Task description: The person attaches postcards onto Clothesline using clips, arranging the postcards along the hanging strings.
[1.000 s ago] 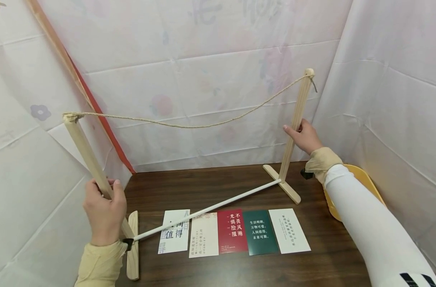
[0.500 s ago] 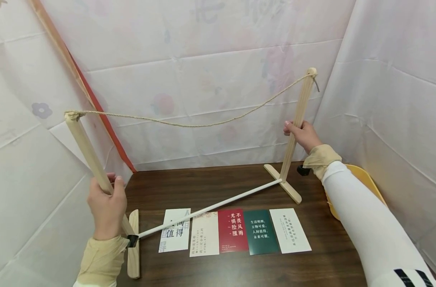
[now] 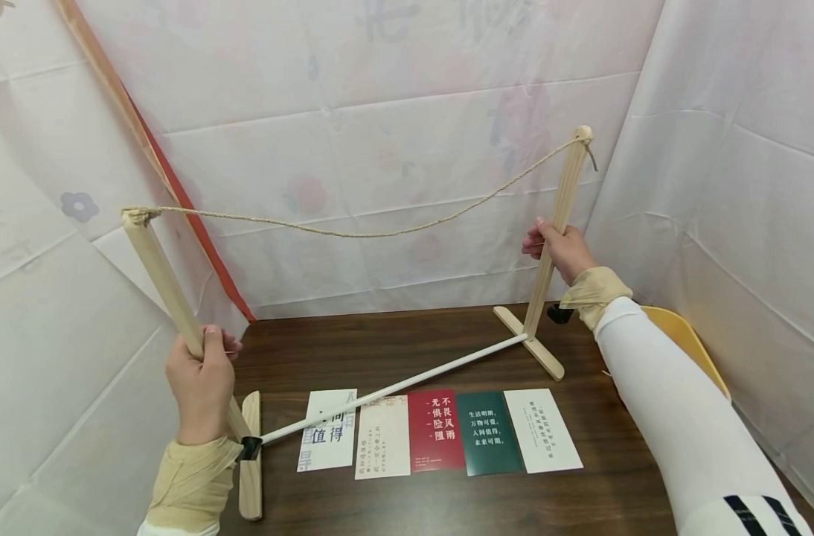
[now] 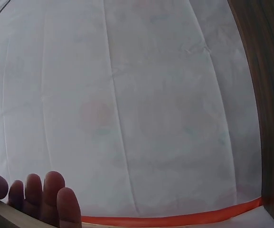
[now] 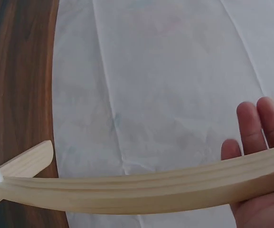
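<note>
A wooden stand has two upright posts on flat feet, joined low down by a white rod (image 3: 414, 380). A twine cord (image 3: 360, 235) sags between the post tops. My left hand (image 3: 202, 387) is at the left post (image 3: 159, 275), its fingers reaching past it on the right. In the left wrist view those fingers (image 4: 49, 197) look fairly straight beyond the wood. My right hand (image 3: 564, 249) touches the right post (image 3: 568, 179), thumb in front and fingers behind. The right wrist view shows these fingers (image 5: 253, 126) extended behind the post, not curled over it.
Several printed cards lie in a row on the dark wooden table (image 3: 474, 506), among them a red card (image 3: 436, 454) and a green card (image 3: 492, 454). A yellow container (image 3: 691, 353) stands at the right. White printed cloth (image 3: 414, 164) surrounds the table.
The fingers of both hands have slid further behind the posts, so their tips now show past the inner sides. The stand and cards appear in place; the view has shifted slightly.
</note>
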### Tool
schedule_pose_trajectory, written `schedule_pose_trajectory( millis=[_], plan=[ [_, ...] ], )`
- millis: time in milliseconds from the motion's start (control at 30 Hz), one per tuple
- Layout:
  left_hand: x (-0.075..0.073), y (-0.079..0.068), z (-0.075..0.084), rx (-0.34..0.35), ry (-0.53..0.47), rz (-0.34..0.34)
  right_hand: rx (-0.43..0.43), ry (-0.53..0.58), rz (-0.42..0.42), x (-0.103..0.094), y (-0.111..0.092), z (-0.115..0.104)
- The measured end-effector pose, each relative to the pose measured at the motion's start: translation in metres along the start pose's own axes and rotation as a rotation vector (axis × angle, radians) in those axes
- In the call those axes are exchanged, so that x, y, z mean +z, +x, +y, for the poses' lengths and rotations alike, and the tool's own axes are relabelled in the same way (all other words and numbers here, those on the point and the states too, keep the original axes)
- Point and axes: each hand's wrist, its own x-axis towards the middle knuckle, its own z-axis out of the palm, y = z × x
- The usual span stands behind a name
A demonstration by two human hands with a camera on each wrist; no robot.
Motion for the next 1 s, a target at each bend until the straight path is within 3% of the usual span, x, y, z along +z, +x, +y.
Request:
schedule_pose_trajectory(
  millis=[233, 500, 833, 1000],
  plan=[
    [0.001, 0.000, -0.003, -0.027, -0.002, -0.006, -0.003, -0.005, 0.004, -0.001, -0.001, 0.004],
    [-0.001, 0.000, -0.006, -0.004, 0.118, 0.052, -0.015, 0.003, -0.021, -0.002, 0.000, 0.009],
    [0.002, 0.001, -0.011, 0.033, 0.102, 0.078, -0.047, -0.003, -0.012, -0.004, -0.002, 0.010],
    [0.006, 0.005, -0.012, 0.020, 0.075, 0.089, -0.037, -0.004, 0.001, -0.007, -0.005, 0.009]
  ],
)
